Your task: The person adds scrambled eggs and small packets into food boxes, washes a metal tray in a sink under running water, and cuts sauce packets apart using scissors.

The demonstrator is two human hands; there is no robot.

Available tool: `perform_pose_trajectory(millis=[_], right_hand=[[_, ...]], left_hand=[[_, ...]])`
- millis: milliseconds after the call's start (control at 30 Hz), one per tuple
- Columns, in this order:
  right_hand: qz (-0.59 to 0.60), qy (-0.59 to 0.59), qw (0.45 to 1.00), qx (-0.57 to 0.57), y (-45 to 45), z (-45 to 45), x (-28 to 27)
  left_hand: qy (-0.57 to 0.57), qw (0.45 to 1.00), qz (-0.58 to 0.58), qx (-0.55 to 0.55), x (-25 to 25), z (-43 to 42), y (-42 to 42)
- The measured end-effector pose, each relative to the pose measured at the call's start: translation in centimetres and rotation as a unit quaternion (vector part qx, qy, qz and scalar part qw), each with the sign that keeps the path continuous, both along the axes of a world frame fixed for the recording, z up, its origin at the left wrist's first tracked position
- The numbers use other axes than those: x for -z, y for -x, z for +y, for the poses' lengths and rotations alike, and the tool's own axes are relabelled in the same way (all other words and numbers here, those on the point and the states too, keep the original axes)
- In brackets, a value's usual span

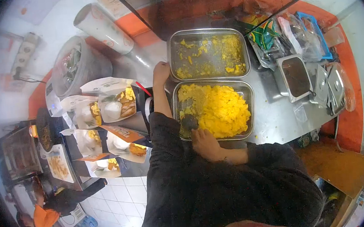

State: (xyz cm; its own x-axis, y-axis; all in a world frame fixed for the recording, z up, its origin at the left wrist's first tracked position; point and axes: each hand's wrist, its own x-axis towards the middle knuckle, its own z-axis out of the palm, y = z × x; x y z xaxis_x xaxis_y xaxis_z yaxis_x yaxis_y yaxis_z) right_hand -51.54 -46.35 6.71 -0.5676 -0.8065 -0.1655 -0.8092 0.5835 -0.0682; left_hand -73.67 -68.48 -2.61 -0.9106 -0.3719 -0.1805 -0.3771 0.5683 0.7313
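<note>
My left hand (161, 72) is closed at the left rim of a steel mesh-bottomed tray (212, 78), which holds yellow scrambled egg scraps. Directly below that tray sits a second steel tray (250, 93), with a large heap of scrambled egg (228, 111) on its right side. At this tray's front edge, my right hand (206, 145) has its fingers curled. A dark, round-headed spoon (189, 122) rests among the egg just above the fingers; its handle is hidden by the hand.
Open paper food boxes (119, 97) with rice, egg and fried pieces stand at left. Behind them is a plastic tub (100, 62). A steel pan (294, 77), lids (321, 85) and bagged packets (266, 35) lie right. A person in an orange top (45, 217) is at far left.
</note>
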Motion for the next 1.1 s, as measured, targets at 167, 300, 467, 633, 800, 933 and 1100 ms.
perform_pose_trajectory(millis=[167, 300, 467, 633, 800, 933, 1100], right_hand=[[-0.063, 0.279, 0.953, 0.096, 9.2, 1.9, -8.0], [0.48, 0.437, 0.748, 0.133, 20.5, 6.9, -20.4], [0.644, 0.306, 0.7, -0.03, 29.7, 7.4, -29.2], [0.544, 0.281, 0.79, 0.033, 29.1, 7.4, -28.6], [0.515, 0.168, 0.831, 0.123, 35.0, 12.5, -25.2], [0.526, 0.116, 0.83, 0.149, 28.6, 10.0, -26.4], [0.526, 0.131, 0.84, 0.018, 26.4, 10.5, -26.4]], left_hand=[[-0.337, 0.938, 0.081, -0.017, 0.2, 0.5, 0.7], [-0.344, 0.93, 0.129, 0.005, -3.9, 2.4, 0.5], [-0.204, 0.961, 0.185, 0.001, -7.6, 3.8, -0.1], [-0.053, 0.977, 0.205, -0.032, -12.4, 5.7, -4.1], [-0.026, 0.975, 0.207, -0.08, -17.7, 8.2, -14.4], [-0.038, 0.967, 0.215, -0.134, -15.4, 7.9, -23.4], [-0.233, 0.922, 0.172, -0.256, -15.8, 10.5, -37.3]])
